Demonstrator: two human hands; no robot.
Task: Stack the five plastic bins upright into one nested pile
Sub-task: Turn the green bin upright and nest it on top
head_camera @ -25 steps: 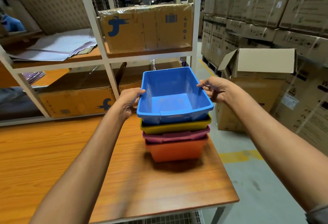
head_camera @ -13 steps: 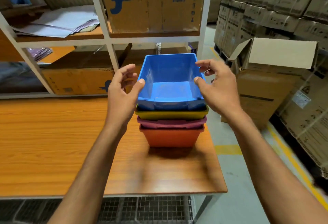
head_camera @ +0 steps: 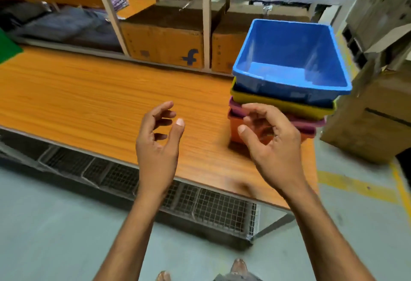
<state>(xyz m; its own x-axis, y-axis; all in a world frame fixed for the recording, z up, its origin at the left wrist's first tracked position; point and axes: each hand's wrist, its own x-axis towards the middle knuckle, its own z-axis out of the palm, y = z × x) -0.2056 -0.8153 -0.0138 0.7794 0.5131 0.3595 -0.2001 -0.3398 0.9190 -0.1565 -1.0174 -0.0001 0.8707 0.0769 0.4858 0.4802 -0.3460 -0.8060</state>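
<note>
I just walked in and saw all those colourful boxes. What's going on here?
A person is stacking plastic bins on a wooden table. Near the table's right end, the blue bin sits on top, with the yellow bin, purple bin and orange bin nested beneath it. Only four colours show. The left hand and right hand hover in front of them, fingers loosely curled, holding nothing.
</note>
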